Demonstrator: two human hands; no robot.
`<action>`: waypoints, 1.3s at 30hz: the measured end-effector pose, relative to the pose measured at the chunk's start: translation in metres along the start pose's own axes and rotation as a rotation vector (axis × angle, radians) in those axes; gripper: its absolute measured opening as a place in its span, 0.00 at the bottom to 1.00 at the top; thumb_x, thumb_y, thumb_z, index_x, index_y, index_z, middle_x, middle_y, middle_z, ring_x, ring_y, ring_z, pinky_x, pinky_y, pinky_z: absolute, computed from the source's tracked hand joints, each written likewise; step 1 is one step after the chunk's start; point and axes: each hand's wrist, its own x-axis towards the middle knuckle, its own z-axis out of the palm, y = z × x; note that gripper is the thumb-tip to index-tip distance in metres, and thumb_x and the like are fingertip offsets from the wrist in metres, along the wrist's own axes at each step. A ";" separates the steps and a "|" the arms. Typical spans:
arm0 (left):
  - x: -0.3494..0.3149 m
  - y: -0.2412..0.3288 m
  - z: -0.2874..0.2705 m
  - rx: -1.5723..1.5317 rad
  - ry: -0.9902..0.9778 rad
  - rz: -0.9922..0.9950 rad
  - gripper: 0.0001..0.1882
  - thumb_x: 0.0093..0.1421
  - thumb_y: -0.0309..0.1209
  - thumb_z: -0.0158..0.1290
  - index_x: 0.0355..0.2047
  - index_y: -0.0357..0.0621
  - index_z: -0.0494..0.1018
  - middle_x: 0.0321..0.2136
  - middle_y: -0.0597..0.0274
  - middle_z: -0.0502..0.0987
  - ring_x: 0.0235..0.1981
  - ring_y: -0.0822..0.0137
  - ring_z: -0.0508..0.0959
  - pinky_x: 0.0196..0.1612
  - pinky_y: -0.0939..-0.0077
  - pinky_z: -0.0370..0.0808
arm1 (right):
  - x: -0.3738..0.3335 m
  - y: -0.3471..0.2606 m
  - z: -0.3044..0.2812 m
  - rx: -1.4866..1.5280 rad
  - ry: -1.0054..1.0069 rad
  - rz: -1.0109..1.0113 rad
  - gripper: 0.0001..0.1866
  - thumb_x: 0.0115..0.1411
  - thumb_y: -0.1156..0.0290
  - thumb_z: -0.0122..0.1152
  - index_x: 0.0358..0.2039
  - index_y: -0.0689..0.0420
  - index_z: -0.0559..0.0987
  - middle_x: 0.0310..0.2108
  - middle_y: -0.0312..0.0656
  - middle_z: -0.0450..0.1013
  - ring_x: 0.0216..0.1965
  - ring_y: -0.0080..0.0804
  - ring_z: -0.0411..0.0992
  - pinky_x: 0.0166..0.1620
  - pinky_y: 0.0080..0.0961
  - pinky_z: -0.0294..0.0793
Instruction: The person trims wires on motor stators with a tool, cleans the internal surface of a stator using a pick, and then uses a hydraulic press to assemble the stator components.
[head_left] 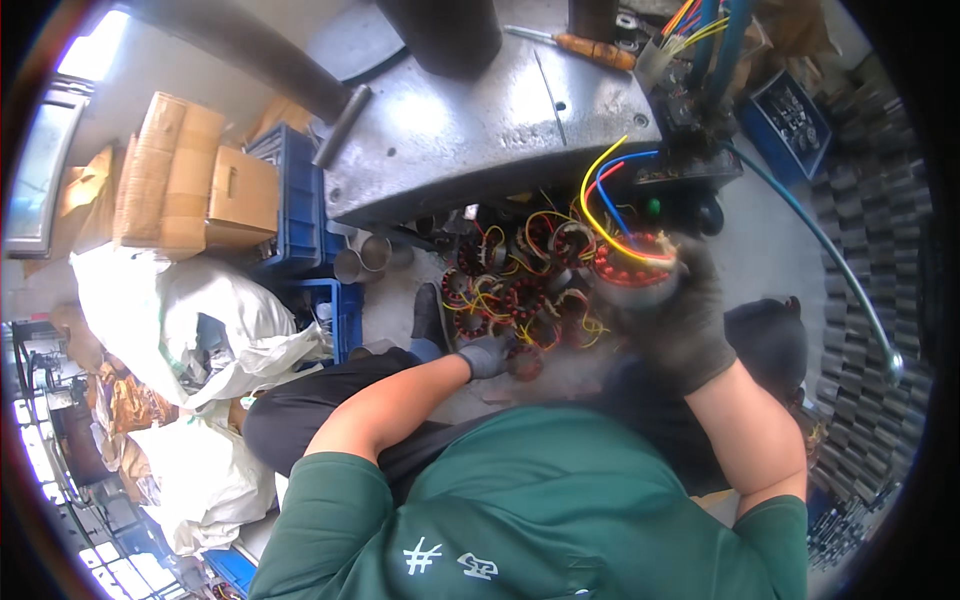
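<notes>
My right hand (pixel 685 325), in a dark work glove, is closed around a motor stator (pixel 632 285) and holds it up beside the metal machine table. The stator has a grey metal ring and red windings. Yellow, blue and red lead wires (pixel 608 205) rise from it in curves. Lower down, my left hand (pixel 487 357), in a grey glove, reaches to a heap of similar stators (pixel 525 295) with red windings and yellow leads. It lies right beside a small reddish stator (pixel 523 362) at the heap's near edge. Its fingers are too small and hidden to make out.
The metal machine table (pixel 480 130) carries a screwdriver (pixel 575 45) with a wooden handle and a thin rod. Blue crates (pixel 298 205), cardboard boxes (pixel 170 175) and white sacks (pixel 200 310) stand at left. Stacked metal parts (pixel 870 250) line the right, near a teal hose (pixel 825 240).
</notes>
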 end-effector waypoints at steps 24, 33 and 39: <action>-0.131 0.181 -0.121 -0.941 0.627 0.596 0.20 0.74 0.36 0.54 0.61 0.36 0.73 0.45 0.54 0.83 0.45 0.64 0.85 0.49 0.68 0.82 | -0.075 0.077 -0.076 -0.566 0.007 -0.511 0.38 0.70 0.46 0.63 0.69 0.58 0.65 0.57 0.46 0.74 0.56 0.41 0.78 0.58 0.40 0.82; -0.203 0.240 -0.257 -1.048 0.052 0.868 0.48 0.65 0.47 0.68 0.76 0.39 0.56 0.68 0.54 0.70 0.70 0.60 0.69 0.74 0.57 0.65 | -0.124 -0.011 0.037 -0.849 -0.190 -0.717 0.43 0.64 0.70 0.76 0.72 0.57 0.58 0.59 0.44 0.71 0.60 0.33 0.74 0.60 0.35 0.81; -0.152 0.253 -0.333 -1.362 0.038 0.857 0.47 0.60 0.41 0.74 0.72 0.47 0.60 0.64 0.55 0.71 0.64 0.65 0.74 0.67 0.60 0.76 | -0.035 -0.020 0.080 -1.085 -0.302 -1.046 0.49 0.66 0.69 0.72 0.79 0.54 0.51 0.67 0.45 0.65 0.68 0.34 0.64 0.71 0.37 0.65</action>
